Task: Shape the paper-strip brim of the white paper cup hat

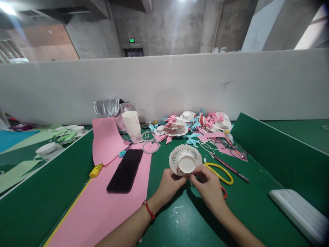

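Observation:
Between my two hands is a white paper cup (186,163) whose side is cut into strips and fanned out into a fringed ring around its round base. My left hand (171,183) pinches the lower left of the fringe, thumb pointing inward. On the lower right edge, my right hand (207,180) pinches it too, fingertips close to the left thumb. Yellow-handled scissors (223,174) lie just beyond my right hand, and a red loop (224,192) shows partly behind it.
A black phone (125,171) lies on pink paper (102,209) at left. Stacked paper cups (132,125) stand behind it. Fringed cups with pink and blue paper pieces (192,140) pile up at the back. Green partitions (272,154) flank the table; a white ridged object (300,212) lies right.

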{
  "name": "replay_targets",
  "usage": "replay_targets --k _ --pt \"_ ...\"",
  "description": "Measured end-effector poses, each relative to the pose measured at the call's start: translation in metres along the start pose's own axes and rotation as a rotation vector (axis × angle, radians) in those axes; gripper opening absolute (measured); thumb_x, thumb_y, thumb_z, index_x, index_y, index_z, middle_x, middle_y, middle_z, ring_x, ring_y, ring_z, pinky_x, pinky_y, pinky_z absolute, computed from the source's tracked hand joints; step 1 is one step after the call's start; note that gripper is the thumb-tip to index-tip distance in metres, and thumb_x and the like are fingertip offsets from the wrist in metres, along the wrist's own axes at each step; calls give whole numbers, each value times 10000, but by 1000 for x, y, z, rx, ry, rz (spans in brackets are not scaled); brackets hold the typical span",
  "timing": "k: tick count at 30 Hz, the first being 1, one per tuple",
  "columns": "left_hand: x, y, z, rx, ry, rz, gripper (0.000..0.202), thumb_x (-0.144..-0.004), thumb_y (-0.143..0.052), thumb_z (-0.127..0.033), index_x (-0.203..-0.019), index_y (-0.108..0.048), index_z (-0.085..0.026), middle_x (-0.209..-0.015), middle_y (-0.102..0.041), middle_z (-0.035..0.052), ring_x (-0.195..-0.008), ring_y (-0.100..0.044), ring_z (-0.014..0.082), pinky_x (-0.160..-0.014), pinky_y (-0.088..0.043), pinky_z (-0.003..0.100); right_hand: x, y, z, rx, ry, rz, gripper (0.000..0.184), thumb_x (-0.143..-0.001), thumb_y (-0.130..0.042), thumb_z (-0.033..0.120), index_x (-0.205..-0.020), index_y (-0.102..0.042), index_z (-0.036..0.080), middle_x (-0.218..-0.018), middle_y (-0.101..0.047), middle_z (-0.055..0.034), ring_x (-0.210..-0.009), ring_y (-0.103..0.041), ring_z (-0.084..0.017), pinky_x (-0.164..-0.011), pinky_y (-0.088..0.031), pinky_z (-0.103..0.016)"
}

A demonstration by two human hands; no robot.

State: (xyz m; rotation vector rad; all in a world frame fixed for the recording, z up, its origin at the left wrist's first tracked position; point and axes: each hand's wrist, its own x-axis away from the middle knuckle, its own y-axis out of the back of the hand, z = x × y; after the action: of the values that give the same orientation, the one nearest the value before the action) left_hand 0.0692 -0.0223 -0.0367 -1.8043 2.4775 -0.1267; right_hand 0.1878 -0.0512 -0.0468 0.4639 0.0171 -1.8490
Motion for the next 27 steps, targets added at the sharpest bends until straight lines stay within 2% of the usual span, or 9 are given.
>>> replay_targets --k 8,16,19,22,27 --pt "-4 4 3 120 32 -27 214 -519 -662 -112 -728 -627 -86 -683 -622 21 -631 -513 119 -626 -401 221 -6 4 1 -168 -119 104 99 -668 -559 262 -642 -518 176 -602 -550 3 -568 -528 -138 -546 -429 -250" --pt "-4 3 3 103 31 -41 185 -524 -657 -149 -696 -620 -90 -676 -623 29 -617 -514 123 -613 -400 226 -7 4 0 -261 -181 112 194 -618 -627 326 -662 -508 179 -618 -552 8 -575 -526 -131 -525 -423 -236" --pt "-4 3 4 -9 -30 -62 109 -551 -614 -149 -646 -596 -98 -632 -602 22 -583 -499 122 -583 -395 225 -7 4 -1 -277 -195 108 207 -602 -639 328 -666 -512 178 -616 -552 10 -560 -526 -127 -516 -422 -236" --pt "-4 2 6 -219 -135 -148 35 -559 -562 -117 -593 -571 -112 -578 -560 8 -537 -457 112 -529 -370 214 -7 5 -3 -293 -219 137 212 -580 -649 318 -665 -519 174 -586 -546 19 -521 -515 -117 -499 -416 -235" --pt "0 0 6 -482 -285 -264 90 -531 -521 -62 -549 -570 -136 -568 -529 -3 -513 -416 105 -486 -321 198 -10 7 -3 -311 -306 172 226 -534 -658 322 -635 -524 170 -522 -546 25 -472 -504 -113 -469 -410 -239"
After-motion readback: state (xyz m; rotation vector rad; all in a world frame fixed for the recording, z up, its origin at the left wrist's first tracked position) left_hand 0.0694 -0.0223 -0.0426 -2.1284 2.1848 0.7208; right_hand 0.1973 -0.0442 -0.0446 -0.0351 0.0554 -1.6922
